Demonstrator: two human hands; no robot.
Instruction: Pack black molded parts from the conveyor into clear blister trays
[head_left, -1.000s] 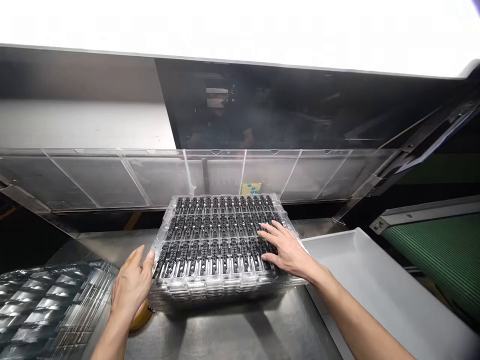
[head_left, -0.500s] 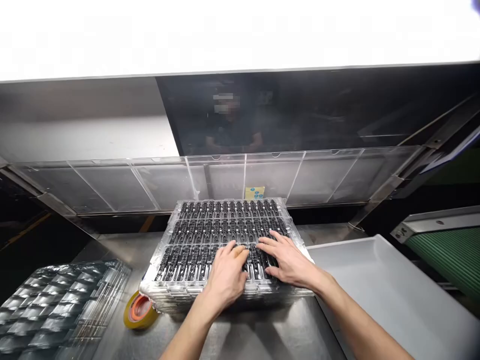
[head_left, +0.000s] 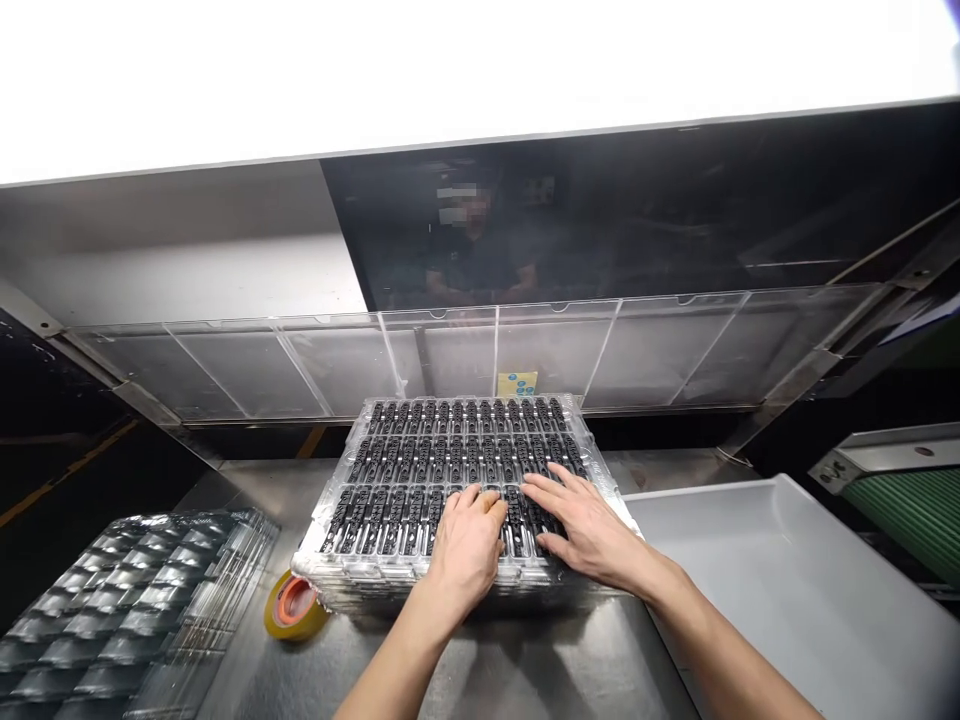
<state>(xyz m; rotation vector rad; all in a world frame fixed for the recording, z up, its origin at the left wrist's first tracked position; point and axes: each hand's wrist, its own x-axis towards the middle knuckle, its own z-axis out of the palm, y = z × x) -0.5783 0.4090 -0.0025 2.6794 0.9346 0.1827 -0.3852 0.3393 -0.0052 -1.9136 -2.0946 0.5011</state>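
Observation:
In front of me stands a stack of clear plastic trays (head_left: 360,572), the top one filled with three rows of narrow black parts (head_left: 472,458). My left hand (head_left: 468,540) rests over the front row near the middle, palm down, fingers stretched out on the black parts. To its right, my right hand (head_left: 589,525) lies over the right end of the front row, fingers spread and touching the parts there. Neither hand grips anything that I can see. The parts under both palms are hidden.
A roll of yellow tape (head_left: 295,607) leans by the stack's left front corner. Further left is a pile of clear trays (head_left: 112,610). A grey bin (head_left: 780,560) sits at the right, with a green ribbed conveyor (head_left: 907,510) beyond it. A clear divided panel (head_left: 450,360) runs behind.
The view has shifted slightly, so the whole scene sits a little further right. Both hands stay over almost the same places on the top tray.

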